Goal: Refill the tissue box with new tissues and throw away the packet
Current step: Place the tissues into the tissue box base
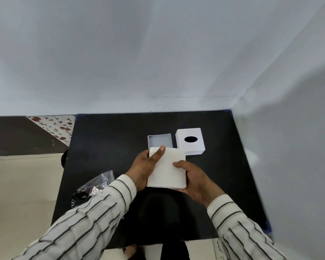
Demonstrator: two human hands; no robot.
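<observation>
I hold a white stack of tissues above the black table with both hands. My left hand grips its left side with the thumb lying on top. My right hand supports its right edge and underside. Just beyond the stack sits the open white tissue box base, showing a grey inside. To its right stands the white box lid with a black oval opening on top. The crumpled clear plastic packet lies on the table by my left sleeve.
A white wall runs behind the table and another along its right side. Pale floor tiles lie to the left, with a dark surface and a floral-patterned cloth further back. My dark-clothed legs show below the table's near edge.
</observation>
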